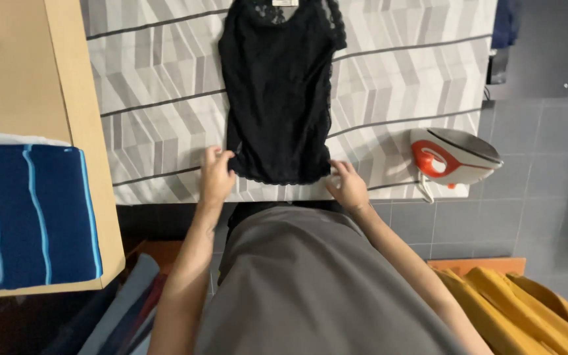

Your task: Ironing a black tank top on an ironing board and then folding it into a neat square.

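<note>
A black lace sleeveless top lies flat on an ironing board with a grey and white zigzag cover. Its hem faces me at the board's near edge. My left hand pinches the hem's left corner. My right hand grips the hem's right corner, fingers curled on the fabric.
A red and white iron stands on its heel at the board's right end. A tan table on the left bears a folded blue cloth with light stripes. Yellow fabric lies low at the right, over a grey tiled floor.
</note>
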